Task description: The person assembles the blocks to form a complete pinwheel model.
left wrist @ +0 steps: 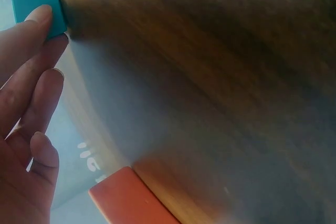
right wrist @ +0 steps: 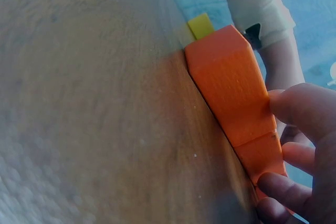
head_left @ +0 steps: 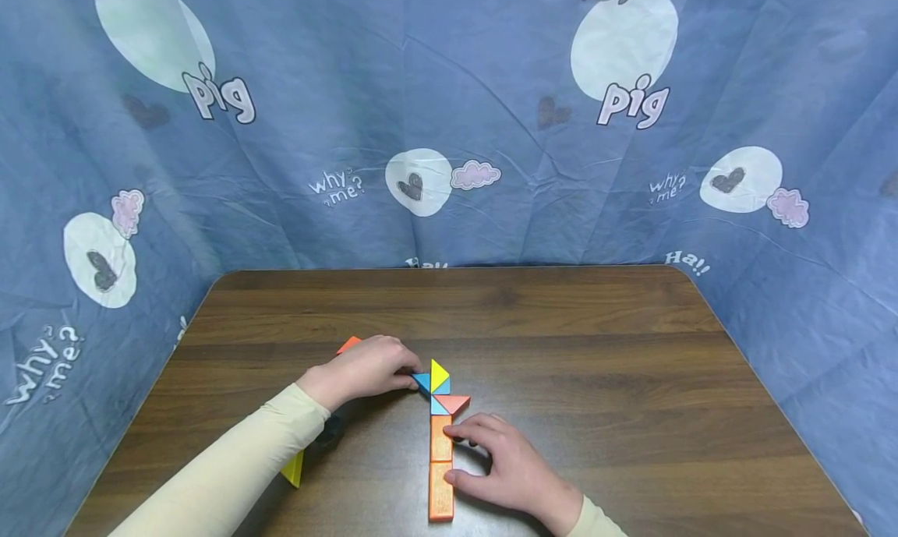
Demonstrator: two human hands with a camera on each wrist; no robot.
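Observation:
My left hand point(head_left: 368, 367) pinches a blue triangular block point(head_left: 422, 380) between thumb and fingers; it appears as a teal edge point(left wrist: 37, 3) in the left wrist view. This block lies at the left of a pinwheel shape, beside a yellow triangle point(head_left: 438, 375), a red triangle point(head_left: 452, 404) and other blue triangles. Below the pinwheel, two orange rectangular blocks stand end to end: the upper one point(head_left: 440, 439) and the lower one point(head_left: 440, 494). My right hand point(head_left: 515, 465) rests its fingertips and thumb against the right side of these orange blocks, fingers loosely bent.
Partly hidden behind my left hand is an orange-red block point(head_left: 348, 344). A yellow block point(head_left: 293, 470) shows beneath my left forearm. The brown wooden table point(head_left: 596, 350) meets a blue printed curtain point(head_left: 505, 225) at its back edge.

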